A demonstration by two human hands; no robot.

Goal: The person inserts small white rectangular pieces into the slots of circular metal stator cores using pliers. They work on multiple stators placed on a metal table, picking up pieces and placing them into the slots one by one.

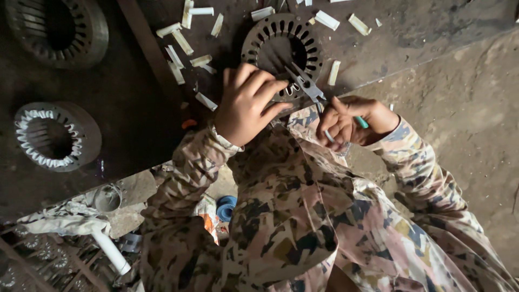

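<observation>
No packages, labels or signs readable anywhere; only loose parts on a dark workbench.

Left hand, near frame centre, curled down over the 6 o'clock rim of a round slotted metal stator core, fingers bent and pressing on its edge, closed onto the ring. Core lies flat at 12 o'clock of the frame, slots around the bore, a few white liners visible at its lower rim under the fingers.

Right hand, at 3 o'clock of the left hand, closed around the handles of small pliers; one handle has a teal sleeve sticking out at the hand's 3 o'clock side. Plier tips point toward 10 o'clock and reach the core's lower rim, just beside the left fingertips. Jaws look slightly parted; what they pinch, cannot tell.

White paper strips scattered on the bench from 10 to 1 o'clock around the core, some touching each other.

Second stator core at frame 9 o'clock, slots filled with white liners. Third, bare core at 10 o'clock, partly cut by the frame edge.

Both arms in patterned camouflage-like sleeves. White pipe at 7 o'clock, blue ribbed round piece below the left forearm. Bare concrete floor at 3 o'clock.
</observation>
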